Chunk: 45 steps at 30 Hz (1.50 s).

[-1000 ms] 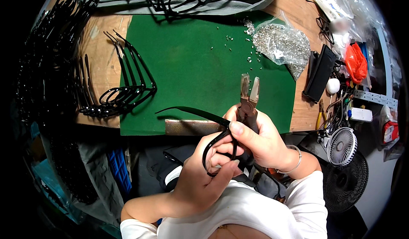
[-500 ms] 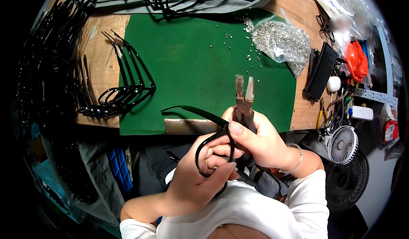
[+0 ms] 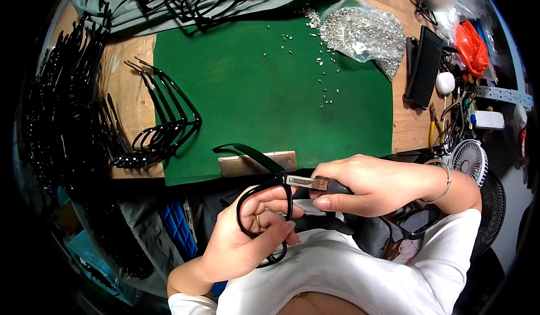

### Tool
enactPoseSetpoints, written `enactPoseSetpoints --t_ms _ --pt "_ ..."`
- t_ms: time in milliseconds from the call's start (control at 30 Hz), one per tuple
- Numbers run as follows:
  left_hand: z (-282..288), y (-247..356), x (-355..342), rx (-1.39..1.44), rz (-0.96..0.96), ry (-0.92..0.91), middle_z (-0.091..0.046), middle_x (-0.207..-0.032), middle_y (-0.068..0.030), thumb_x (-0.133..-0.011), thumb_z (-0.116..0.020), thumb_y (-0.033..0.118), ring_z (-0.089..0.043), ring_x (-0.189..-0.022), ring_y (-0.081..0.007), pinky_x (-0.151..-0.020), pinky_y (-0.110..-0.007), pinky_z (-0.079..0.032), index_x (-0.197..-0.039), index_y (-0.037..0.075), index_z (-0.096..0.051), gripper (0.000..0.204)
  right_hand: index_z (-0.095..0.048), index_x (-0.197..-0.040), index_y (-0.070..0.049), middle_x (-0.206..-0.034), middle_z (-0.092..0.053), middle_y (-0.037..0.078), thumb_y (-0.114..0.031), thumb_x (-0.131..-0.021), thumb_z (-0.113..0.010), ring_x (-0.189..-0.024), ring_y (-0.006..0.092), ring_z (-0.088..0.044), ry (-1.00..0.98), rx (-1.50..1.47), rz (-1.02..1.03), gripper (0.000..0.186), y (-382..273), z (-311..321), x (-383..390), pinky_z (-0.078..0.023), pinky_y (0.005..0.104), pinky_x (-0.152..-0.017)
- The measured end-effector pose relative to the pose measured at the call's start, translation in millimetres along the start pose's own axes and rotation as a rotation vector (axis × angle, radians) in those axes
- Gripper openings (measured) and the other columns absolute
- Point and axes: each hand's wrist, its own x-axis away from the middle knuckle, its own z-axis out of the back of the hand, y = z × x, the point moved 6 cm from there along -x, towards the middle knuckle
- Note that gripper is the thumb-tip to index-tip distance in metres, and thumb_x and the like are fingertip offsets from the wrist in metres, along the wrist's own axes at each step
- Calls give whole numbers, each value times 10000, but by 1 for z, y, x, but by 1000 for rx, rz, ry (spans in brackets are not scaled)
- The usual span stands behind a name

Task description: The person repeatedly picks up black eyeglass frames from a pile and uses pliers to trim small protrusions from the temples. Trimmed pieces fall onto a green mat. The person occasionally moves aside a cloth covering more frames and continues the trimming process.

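Observation:
My left hand (image 3: 239,239) is closed on a black glasses frame (image 3: 243,211), its fingers showing through one lens opening. One temple arm of the frame points away over the table's near edge. In my right hand (image 3: 374,187) is a pair of pliers (image 3: 308,183) with flat metal jaws. Those jaws lie sideways, pointing left, and meet the frame at its hinge corner. Whether they grip it or only touch it, I cannot tell. Most of the pliers' handles are hidden by my fingers.
A green mat (image 3: 242,90) covers the table, with small metal pieces scattered near a clear bag (image 3: 363,34) of them. Black glasses frames stand stacked at left (image 3: 169,118) and lie on grey cloth (image 3: 101,6) behind. A black phone-like slab (image 3: 423,68) and a small fan (image 3: 468,160) are at right.
The pliers have turned from pointing away to pointing left, and their jaws have come to the frame's corner. My right hand has rolled over and moved right; the view has shifted somewhat.

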Motion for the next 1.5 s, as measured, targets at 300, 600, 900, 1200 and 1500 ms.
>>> enactPoseSetpoints --t_ms 300,600,900,1200,1500 --pt "-1 0 3 44 -3 5 -524 -1041 -151 -788 -449 -132 -595 -766 -173 -626 -237 -450 -1239 35 -345 492 -536 -833 54 -599 -551 194 -289 -838 -520 -592 350 -565 61 184 33 343 -6 2 -12 -445 380 -562" --pt "-6 10 -2 49 -10 7 -528 -1036 -149 -791 -441 -127 -595 -756 -179 -660 -255 -467 -1235 24 -343 479 -548 -789 69 -596 -564 180 -357 -827 -519 -593 299 -590 -62 132 -149 429 -18 16 -5 -456 362 -570" --pt "1 22 8 66 -31 63 -530 -1041 -147 -786 -455 -131 -596 -771 -186 -705 -267 -482 -1243 -6 -329 490 -518 -879 4 -781 -559 163 -214 -789 -584 -715 307 -566 548 250 246 245 35 26 -30 -446 347 -618" --pt "55 68 -11 -457 -337 393 -556 -962 -129 -818 -497 22 -573 -732 -109 -680 -224 -476 -1181 -64 -358 399 -526 -854 -12 -641 -512 54 -184 -798 -576 -579 114 -456 629 103 114 188 33 26 -29 -396 260 -559" --pt "101 82 3 -2008 -419 909 -467 -1029 -116 -702 -646 269 -417 -955 -272 -786 -378 -326 -1132 5 -440 544 -535 -842 -4 -630 -502 69 -169 -790 -584 -578 128 -454 660 149 70 180 28 25 -32 -406 266 -562"
